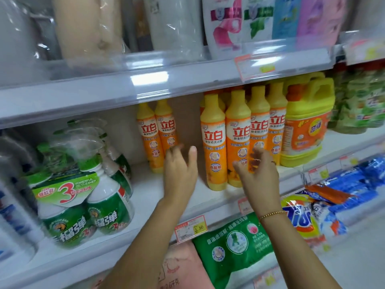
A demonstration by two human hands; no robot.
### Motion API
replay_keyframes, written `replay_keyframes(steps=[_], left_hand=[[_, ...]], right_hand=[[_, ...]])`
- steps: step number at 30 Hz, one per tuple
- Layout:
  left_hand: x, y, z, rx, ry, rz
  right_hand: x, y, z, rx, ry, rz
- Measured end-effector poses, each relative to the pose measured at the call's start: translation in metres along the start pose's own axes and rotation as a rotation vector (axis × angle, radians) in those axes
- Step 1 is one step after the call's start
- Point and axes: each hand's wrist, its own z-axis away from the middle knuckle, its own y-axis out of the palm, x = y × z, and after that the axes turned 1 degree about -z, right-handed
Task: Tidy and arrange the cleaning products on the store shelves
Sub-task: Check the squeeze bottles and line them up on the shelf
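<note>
**Dish-soap row partly in order — one pair is left apart**

The tall yellow-and-orange plastic dish-soap bottles (213,142) stand on the white middle shelf (145,190) in two groups. The bigger group is at the right. It stands upright in close rows with the labels to the front, just beside the large yellow plastic jug with a handle (306,122). A back pair (156,130) of the same bottles stands at the left, deep near the rear wall, and bare shelf lies between it and the bigger group.

The left hand (180,163) reaches toward the back pair with fingers straight and released, thumb spread, grasping nothing. Its fingertips are blurred, so I cannot tell if they touch the pair. The right hand (258,170) is in front of the bigger group, fingers loosely bent and spread, not closed around any bottle. Whether it touches a bottle I cannot tell.

In my judgement the right group is already arranged, and the back pair must yet come forward to join it.

Farther out more work seems to remain — the green-and-white spray bottles (108,207) at the left lean in their bundle. On the lower shelf the green plastic bag (235,245) and the blue packs (358,180) lie in a loose heap.
</note>
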Motion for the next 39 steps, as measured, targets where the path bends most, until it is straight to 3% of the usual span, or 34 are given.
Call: replay_keyframes(steps=[5, 14, 22, 27, 39], left_hand=[[-0.021, 0.021, 0.028, 0.198, -0.062, 0.165], [-0.011, 0.028, 0.024, 0.217, -0.184, 0.176], [0.040, -0.011, 0.016, 0.078, -0.203, 0.170], [0.063, -0.029, 0.000, -0.008, -0.302, 0.159], [0.084, -0.016, -0.022, -0.159, -0.353, 0.188]], right_hand=[[-0.011, 0.012, -0.013, 0.061, 0.056, 0.190], [0.003, 0.027, -0.010, 0.115, 0.097, 0.387], [0.020, 0.071, -0.005, 0.340, 0.026, 0.299], [0.020, 0.117, -0.005, 0.492, 0.097, 0.286], [0.013, 0.148, -0.019, 0.524, 0.057, 0.397]])
